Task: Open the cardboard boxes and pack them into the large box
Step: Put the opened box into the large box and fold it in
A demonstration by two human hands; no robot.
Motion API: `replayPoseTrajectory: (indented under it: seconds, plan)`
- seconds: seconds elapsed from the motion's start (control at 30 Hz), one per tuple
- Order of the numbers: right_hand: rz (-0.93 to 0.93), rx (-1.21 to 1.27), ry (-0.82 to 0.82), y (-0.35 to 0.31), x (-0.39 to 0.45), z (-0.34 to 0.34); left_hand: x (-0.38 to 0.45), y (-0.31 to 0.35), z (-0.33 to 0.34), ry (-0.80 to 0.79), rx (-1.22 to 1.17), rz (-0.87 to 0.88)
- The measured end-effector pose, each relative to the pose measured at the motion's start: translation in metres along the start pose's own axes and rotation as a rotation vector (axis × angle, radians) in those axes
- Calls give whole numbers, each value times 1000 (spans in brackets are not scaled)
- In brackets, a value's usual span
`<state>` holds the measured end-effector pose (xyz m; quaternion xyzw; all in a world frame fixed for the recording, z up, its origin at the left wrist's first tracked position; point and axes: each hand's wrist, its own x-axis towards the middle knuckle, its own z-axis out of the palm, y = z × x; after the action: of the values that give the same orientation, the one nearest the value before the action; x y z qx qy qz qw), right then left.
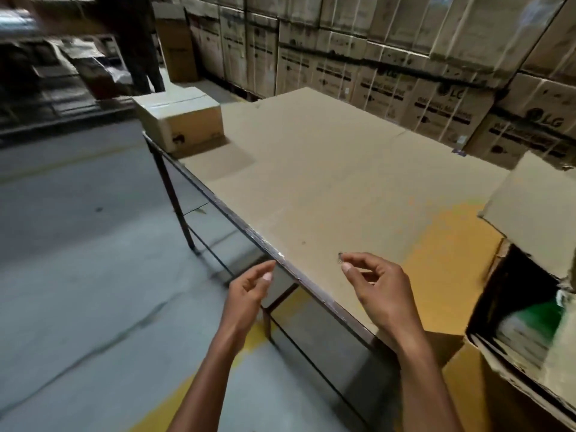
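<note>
A: Nearest the lens: two bare forearms. Left hand (249,285) hangs off the near edge of the table (327,169), over the floor, fingers loosely curled, thumb and forefinger slightly apart, nothing in them.

B: Right hand (378,283)?

A: Over the table's near corner. Thumb and forefinger tips are pinched together; a small dark speck (339,256) sits at the fingertips. Too small to name. Cannot tell whether it is held or simply lies on the surface behind them.

B: Task items, positions?

A: Sealed cardboard box (180,123) at the far left corner of the table, tape along its top seam, well apart from both hands. Large box (530,194) at the right edge of view, flap raised, opening dark, something green (536,319) blurred inside. It stands just beside the table's right end.

B: Why that layout?

A: Judgement: the table is covered with flat cardboard sheet, giving a wide clear work area between supply and destination. The large box's open mouth beside the table would allow a short transfer.

B: Stage?

A: Judgement: between items. Neither hand carries a box; the sealed one is not yet opened. Next move calls for a long reach forward-left. Background: stacked printed cartons (436,98) along the wall.
</note>
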<state>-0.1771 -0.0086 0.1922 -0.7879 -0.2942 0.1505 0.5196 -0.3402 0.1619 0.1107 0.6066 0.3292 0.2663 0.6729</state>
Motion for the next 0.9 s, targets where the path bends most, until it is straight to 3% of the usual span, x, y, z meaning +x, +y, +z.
replayPoseTrajectory:
  seconds: [0.57,0.9]
  plan:
    - [115,125,-232,15,173,264,165,10,-173,213,-26,-73]
    - [102,209,-415,-34,325,415,292,29,-278,368,6,-122]
